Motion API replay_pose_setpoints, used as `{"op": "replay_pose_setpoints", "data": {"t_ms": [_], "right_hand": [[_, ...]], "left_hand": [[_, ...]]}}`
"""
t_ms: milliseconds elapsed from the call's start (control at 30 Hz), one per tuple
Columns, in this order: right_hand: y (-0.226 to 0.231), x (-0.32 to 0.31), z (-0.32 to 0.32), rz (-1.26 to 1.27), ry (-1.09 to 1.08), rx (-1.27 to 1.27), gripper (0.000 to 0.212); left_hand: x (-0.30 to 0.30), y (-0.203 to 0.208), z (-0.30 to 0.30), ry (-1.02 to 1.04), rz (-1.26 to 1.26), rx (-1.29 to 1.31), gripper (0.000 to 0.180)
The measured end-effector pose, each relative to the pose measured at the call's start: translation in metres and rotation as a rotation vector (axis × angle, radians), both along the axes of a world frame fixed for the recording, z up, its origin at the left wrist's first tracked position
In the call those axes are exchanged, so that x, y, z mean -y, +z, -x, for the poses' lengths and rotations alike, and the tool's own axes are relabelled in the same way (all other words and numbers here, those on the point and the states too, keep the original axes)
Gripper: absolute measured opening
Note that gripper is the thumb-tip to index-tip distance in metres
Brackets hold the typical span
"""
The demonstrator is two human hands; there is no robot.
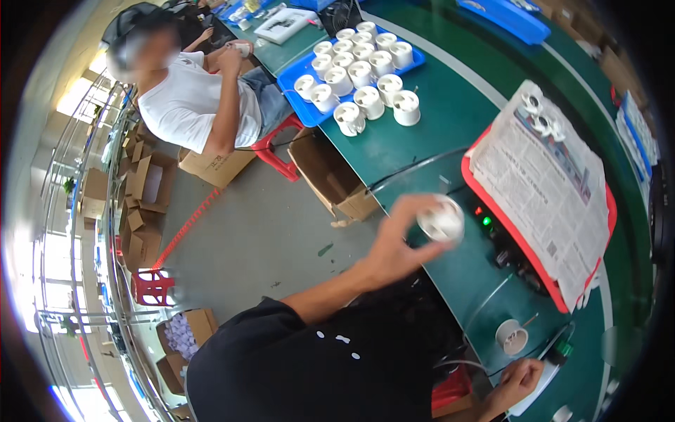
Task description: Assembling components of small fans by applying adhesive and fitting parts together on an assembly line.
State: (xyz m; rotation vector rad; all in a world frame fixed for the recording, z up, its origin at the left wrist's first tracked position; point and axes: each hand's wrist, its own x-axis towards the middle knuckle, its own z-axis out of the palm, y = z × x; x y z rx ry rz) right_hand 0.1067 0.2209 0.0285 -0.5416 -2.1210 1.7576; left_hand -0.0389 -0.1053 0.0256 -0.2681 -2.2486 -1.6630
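Note:
My left hand (394,243) is raised over the bench edge, thumb and fingers wrapped round a white round plastic housing (441,221). The hand and the housing are a little blurred by motion. Lower right, my right hand (519,380) rests near the bench with its fingers curled in; whether something small is inside them is hidden. Just beyond it stands a white cup (512,337) with small things in it. A green-capped bottle (560,352) is to the right of that hand.
A blue tray (295,84) carries several similar white housings at the far side; a few stand beside it on the green bench (436,141). A newspaper-lined red tray (541,271) holds small white parts. A seated co-worker (190,105) is at far left. An open carton (327,172) sits by the bench.

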Motion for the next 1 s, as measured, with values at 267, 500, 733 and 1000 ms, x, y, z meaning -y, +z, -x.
{"op": "replay_pose_setpoints", "data": {"t_ms": [267, 500, 733, 1000], "right_hand": [[0.027, 0.038, 0.011, 0.015, -0.058, 0.183, 0.008], [0.022, 0.034, 0.019, 0.0, -0.114, 0.149, 0.015], [0.018, 0.035, 0.013, -0.091, -0.064, 0.137, 0.02], [0.011, 0.033, 0.002, -0.18, -0.013, 0.188, 0.021]], "left_hand": [[0.143, 0.007, 0.072, 0.72, 0.067, -0.011, 0.058], [0.28, -0.052, 0.157, 0.744, 0.129, 0.102, 0.056], [0.298, -0.039, 0.195, 0.815, 0.495, 0.115, 0.066], [0.204, -0.021, 0.146, 0.826, 0.627, -0.215, 0.043]]}}
